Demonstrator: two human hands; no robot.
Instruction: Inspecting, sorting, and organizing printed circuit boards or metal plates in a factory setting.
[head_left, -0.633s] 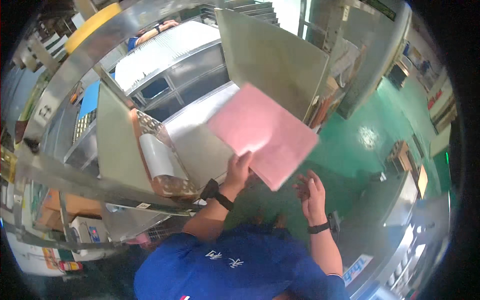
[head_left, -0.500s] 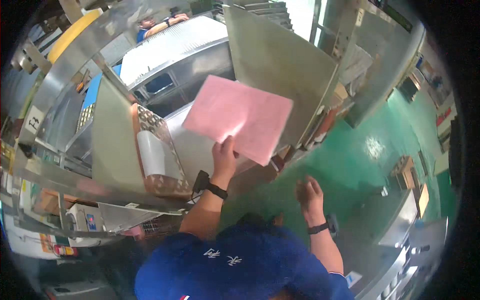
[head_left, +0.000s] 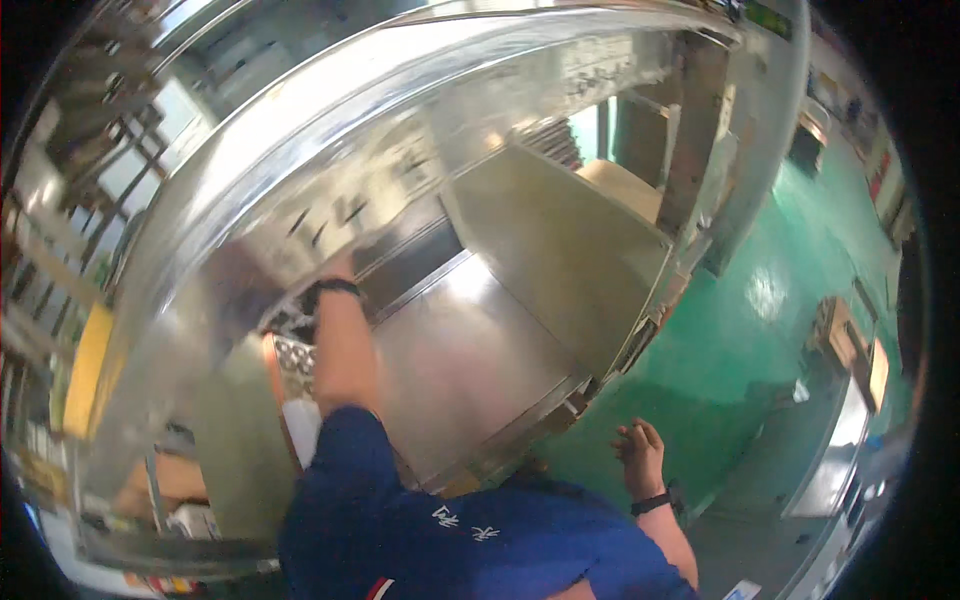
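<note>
My left arm stretches forward into a metal-framed machine. Only a sliver of my left hand (head_left: 341,266) shows above its black wristband, just under a shiny metal frame beam (head_left: 330,215); the fingers are hidden behind it. Whatever that hand holds, if anything, is out of sight. Below and right of the arm lies a smooth metal plate (head_left: 460,360) between two upright greenish panels. My right hand (head_left: 641,458) hangs low at the right over the green floor, fingers loosely bent and apart, with nothing visible in it.
A large greenish panel (head_left: 570,240) stands right of the plate. Left of my forearm is a patterned strip (head_left: 294,360) with a white roll-like piece. A yellow part (head_left: 90,370) sits at the far left. Wooden pieces (head_left: 840,335) lie at the right on the green floor (head_left: 740,340).
My left hand has reached forward behind the frame beam, and the pink sheet it held is no longer in view. The frame now looms closer. My right hand has dropped slightly.
</note>
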